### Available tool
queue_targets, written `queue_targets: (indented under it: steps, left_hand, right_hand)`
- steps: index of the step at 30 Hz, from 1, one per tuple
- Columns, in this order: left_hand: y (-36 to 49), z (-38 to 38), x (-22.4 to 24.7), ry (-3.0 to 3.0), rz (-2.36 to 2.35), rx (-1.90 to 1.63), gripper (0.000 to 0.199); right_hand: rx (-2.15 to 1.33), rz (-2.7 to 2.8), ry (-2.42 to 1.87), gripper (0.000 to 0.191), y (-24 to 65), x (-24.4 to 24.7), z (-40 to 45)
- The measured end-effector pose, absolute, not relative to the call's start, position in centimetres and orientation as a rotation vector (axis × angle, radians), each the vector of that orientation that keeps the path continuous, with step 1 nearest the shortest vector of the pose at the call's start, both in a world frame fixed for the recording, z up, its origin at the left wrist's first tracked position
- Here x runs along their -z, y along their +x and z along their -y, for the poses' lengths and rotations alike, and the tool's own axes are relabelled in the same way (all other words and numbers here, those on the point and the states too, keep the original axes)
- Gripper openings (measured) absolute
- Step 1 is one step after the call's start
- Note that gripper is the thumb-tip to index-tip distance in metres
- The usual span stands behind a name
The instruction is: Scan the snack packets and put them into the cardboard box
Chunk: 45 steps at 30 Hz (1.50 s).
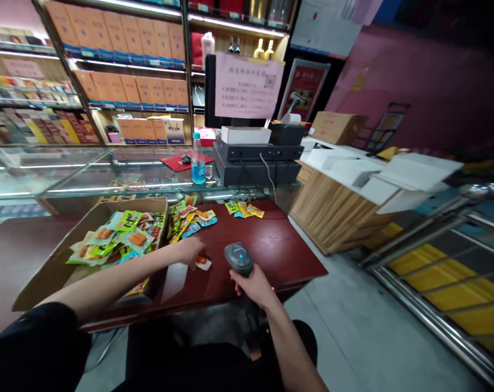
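Note:
My right hand [253, 284] is wrapped round a dark grey barcode scanner [239, 258] with a small blue light on top, held above the front of the dark red table [267, 239]. Close to the scanner, the closed fingers of my left hand [191, 252] are on a small snack packet [203, 263] with orange-brown contents, low at the table surface. Under my left forearm stands an open cardboard box [158, 218] with many packaged snacks [135, 239]. More loose packets [193, 222] lie in a pile right of the box, and several yellow and green ones [245, 209] lie farther back.
Behind the table, a glass counter [149, 177] bears a bottle of blue liquid [198, 163], a cash drawer [257, 171] and a monitor [210, 90] with a pink paper notice [249, 84]. A wooden cabinet [332, 209] and metal railing [426, 321] stand to the right.

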State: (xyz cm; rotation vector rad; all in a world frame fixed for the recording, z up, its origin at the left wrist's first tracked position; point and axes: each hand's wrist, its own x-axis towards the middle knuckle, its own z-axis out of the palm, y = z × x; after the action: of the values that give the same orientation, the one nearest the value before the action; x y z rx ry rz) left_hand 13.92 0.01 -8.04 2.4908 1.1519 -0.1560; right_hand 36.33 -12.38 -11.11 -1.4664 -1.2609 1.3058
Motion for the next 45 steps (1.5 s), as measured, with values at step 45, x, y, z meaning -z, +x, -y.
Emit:
queue_targets:
  steps: [45]
  left_hand:
    - [16.8,-5.9,6.4,0.918,-0.990,-0.809,0.017]
  right_hand:
    - [-1.293,1.174,-1.482,0.023,38.5,11.3,12.9]
